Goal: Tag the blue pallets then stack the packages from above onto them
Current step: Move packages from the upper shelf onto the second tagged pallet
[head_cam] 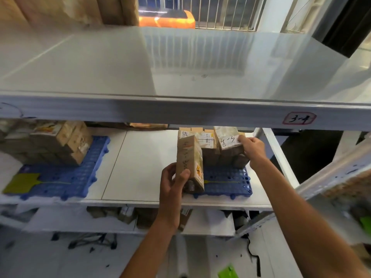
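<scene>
Beside stacked packages (pixel 222 145) — left hand (pixel 172 189) grips carton (pixel 189 163).

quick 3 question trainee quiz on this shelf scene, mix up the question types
1. True or false: the left hand grips a tall package standing on the right blue pallet.
2. Which pallet shows a yellow tag? A) left blue pallet B) neither
3. Fill in: the right hand touches the ____ of packages.

Key: 1 true; 2 A; 3 stack
</scene>
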Available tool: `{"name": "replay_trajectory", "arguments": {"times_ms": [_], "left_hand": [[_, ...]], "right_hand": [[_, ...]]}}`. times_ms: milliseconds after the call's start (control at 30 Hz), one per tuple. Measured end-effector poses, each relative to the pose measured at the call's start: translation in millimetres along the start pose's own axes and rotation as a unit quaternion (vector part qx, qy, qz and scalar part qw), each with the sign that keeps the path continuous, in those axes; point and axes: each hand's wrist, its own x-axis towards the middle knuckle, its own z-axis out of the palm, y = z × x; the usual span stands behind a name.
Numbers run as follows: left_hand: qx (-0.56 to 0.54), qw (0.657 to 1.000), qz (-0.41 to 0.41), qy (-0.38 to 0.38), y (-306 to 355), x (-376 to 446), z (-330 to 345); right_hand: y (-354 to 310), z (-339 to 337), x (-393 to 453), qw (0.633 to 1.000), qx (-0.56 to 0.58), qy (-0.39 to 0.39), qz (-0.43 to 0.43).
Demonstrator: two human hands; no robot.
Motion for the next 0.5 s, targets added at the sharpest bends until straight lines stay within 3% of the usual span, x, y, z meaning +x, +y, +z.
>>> {"name": "replay_trajectory", "arguments": {"times_ms": [300,400,433,500], "left_hand": [[-0.022,1.000,-0.014,-0.013,2.1,-0.6,-2.6],[-0.030,0.999,-0.026,-0.030,1.4,0.6,-9.0],[-0.035,0.998,-0.035,-0.039,2.4,2.7,-10.8],[-0.030,0.996,-0.058,-0.060,10.3,12.2,-11.9]], "right_hand": [[9.4,2.6,-14.7,0.987,-0.140,0.011,-0.072],[7.6,0.3,-30.8,0.972,-0.154,0.078,-0.162],[6.0,-0.3,-37.7,0.970,-0.128,0.069,-0.196],[-0.6,2.6,-54.1,0.972,-0.047,-0.069,-0.219]]}}
